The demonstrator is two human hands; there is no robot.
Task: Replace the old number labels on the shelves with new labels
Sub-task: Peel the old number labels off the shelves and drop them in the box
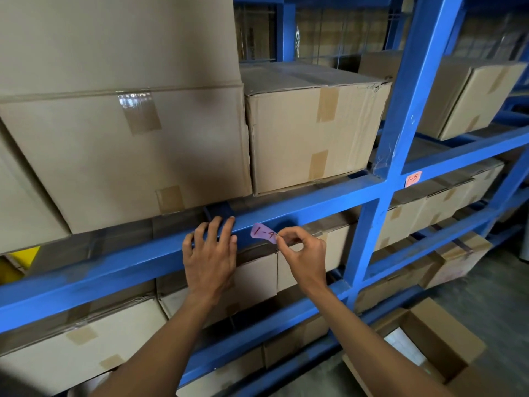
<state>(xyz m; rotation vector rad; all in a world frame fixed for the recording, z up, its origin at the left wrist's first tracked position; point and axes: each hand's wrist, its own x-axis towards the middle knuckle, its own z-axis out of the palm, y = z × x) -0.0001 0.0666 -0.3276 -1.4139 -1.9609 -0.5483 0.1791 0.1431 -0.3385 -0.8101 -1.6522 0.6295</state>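
A pink label [264,232] marked 1-4 is pinched at its right edge by the right hand [300,253], seemingly for peeling; the left hand [210,253] is spread on the blue beam [114,270], likely for steadiness.

Taped cardboard boxes [128,150] fill the racks; an open carton [435,348] sits on the floor.

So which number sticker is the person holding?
The pink label reading 1-4, pinched by the right hand against the blue beam. The orange 1-5 label sits untouched farther right.
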